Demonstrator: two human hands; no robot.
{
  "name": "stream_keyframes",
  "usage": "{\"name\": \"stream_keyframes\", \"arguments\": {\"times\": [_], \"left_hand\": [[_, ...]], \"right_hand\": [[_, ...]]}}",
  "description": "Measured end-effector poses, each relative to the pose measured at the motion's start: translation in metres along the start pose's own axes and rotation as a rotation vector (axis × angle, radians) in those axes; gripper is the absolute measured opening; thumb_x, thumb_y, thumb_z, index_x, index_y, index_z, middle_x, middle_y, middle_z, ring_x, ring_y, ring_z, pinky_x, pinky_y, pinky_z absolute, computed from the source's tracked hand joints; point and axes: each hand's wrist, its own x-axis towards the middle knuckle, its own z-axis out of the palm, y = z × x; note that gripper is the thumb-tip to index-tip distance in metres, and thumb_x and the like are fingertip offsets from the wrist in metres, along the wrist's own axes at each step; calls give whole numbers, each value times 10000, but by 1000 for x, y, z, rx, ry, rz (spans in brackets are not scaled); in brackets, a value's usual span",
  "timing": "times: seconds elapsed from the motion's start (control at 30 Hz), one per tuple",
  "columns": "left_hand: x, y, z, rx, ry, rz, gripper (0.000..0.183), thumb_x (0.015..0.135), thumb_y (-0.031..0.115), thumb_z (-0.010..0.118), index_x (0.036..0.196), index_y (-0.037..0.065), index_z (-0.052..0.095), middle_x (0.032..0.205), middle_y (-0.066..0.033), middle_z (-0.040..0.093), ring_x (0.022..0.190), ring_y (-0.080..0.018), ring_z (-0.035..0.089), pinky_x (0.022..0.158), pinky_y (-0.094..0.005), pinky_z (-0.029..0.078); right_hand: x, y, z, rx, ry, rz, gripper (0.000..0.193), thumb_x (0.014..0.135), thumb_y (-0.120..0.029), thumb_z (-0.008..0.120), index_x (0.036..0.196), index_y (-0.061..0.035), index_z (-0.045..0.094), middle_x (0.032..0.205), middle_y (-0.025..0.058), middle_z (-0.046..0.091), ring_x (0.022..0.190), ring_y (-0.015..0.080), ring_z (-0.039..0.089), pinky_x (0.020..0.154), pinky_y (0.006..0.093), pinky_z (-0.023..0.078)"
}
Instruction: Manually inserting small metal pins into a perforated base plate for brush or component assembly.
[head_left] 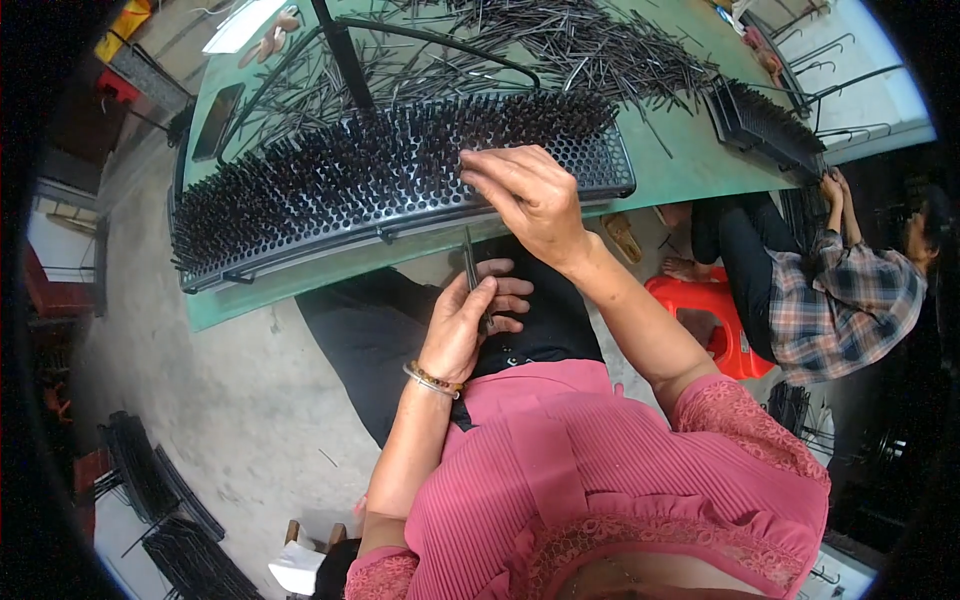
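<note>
A long perforated metal rack [597, 180] lies along the near edge of the green table, with dark thin rods [330, 180] standing upright in most of its holes. Over its right part my right hand [535, 200] is closed in a pinch, fingertips among the rod tops; whatever is between them is too small to make out. Below the rack's front edge, near my lap, my left hand [470, 318] holds a few thin dark rods [469, 255] between thumb and fingers, their ends pointing up toward the rack. Several holes at the rack's right end hold no rods.
Loose dark rods [590, 50] lie piled across the back of the green table [680, 180]. A black metal frame [345, 60] rises behind the rack. At right, another person [850, 290] sits on a red stool [740, 340] beside a second rack [765, 125]. A phone-like dark slab [217, 122] lies left.
</note>
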Motion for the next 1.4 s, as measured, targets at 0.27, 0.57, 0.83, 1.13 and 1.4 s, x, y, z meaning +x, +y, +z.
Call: {"name": "stream_keyframes", "arguments": {"times": [0.27, 0.57, 0.83, 1.13, 1.4], "left_hand": [[1, -1, -4, 18, 3, -19, 328, 973, 209, 426, 1218, -6, 462, 1027, -147, 624, 833, -151, 603, 667, -255, 517], [1, 0, -4, 23, 0, -23, 319, 978, 203, 410, 1217, -2, 458, 1023, -144, 623, 826, -151, 600, 661, -256, 515], [1, 15, 2, -26, -61, -15, 338, 993, 249, 368, 1229, 18, 439, 1023, -148, 616, 779, -136, 594, 609, -246, 511], [2, 14, 9, 53, -137, 20, 351, 961, 273, 474, 1177, -4, 471, 968, -125, 614, 724, -105, 562, 547, -214, 472], [13, 10, 8, -9, -12, 20, 376, 960, 280, 469, 1222, 11, 487, 981, -100, 627, 717, -103, 564, 535, -208, 461]], "right_hand": [[6, -2, 3, 8, -41, -134, 238, 713, -37, 714, 947, -24, 673, 843, 92, 654, 736, 224, 606, 629, 313, 466], [5, -2, 5, -67, -20, -99, 217, 703, -42, 720, 916, -37, 680, 812, 85, 652, 735, 214, 605, 669, 318, 449], [-1, 0, -6, -80, 23, -44, 166, 734, -56, 695, 896, -22, 674, 878, 86, 652, 765, 221, 617, 686, 302, 449], [-13, -12, -40, 835, -593, 962, 201, 853, -161, 655, 911, 31, 664, 773, 9, 627, 697, 54, 545, 603, 207, 441], [11, 1, -53, 686, -134, 771, 181, 886, -90, 584, 1002, 44, 619, 869, 68, 661, 782, 86, 605, 700, 222, 490]]}}
